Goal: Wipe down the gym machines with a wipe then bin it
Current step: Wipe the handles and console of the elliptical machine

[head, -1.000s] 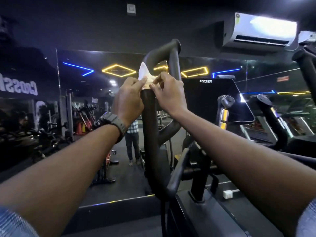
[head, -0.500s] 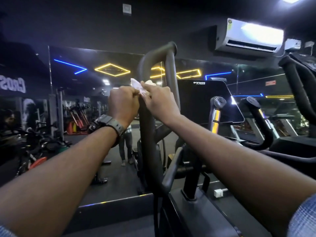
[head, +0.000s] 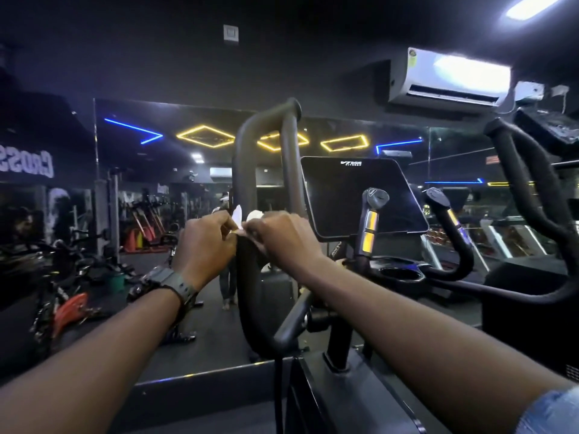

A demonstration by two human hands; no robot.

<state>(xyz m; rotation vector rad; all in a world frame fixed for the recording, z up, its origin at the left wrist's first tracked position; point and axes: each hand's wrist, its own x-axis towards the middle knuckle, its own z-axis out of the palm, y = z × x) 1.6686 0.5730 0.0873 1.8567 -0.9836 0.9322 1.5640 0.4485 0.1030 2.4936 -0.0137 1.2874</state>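
Both hands meet on the black looped handlebar (head: 242,183) of an elliptical trainer, at its left upright. The left hand (head: 205,242) has its grip clenched on the white wipe (head: 238,218) from nine o'clock; the right hand (head: 282,239) pinches the same wipe from three o'clock. A wristwatch (head: 163,285) sits on the left wrist. The dark console screen (head: 357,195) stands at two o'clock of the hands, an air conditioner (head: 448,78) higher up.
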